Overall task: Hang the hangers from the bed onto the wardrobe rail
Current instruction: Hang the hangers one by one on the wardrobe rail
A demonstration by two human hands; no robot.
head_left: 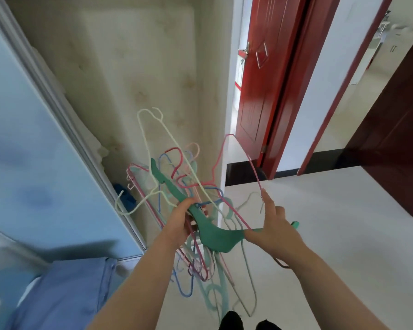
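The left hand [180, 219] grips a tangled bundle of hangers [188, 201], fingers curled round the middle where the frames cross. The right hand [271, 228] sits just right of it, index finger stretched out along a pink wire hanger [242, 160] while the other fingers and thumb close on the end of a broad green hanger [215, 234]. The bundle hangs in the air between the arms, above the pale floor [332, 234]. How many hangers it holds is hard to make out; the lower ends blur together. The green hanger runs from far left to near right, and a cream hanger [153, 129] points its long axis away, toward the stained mattress [138, 67] leaning against the far wall.
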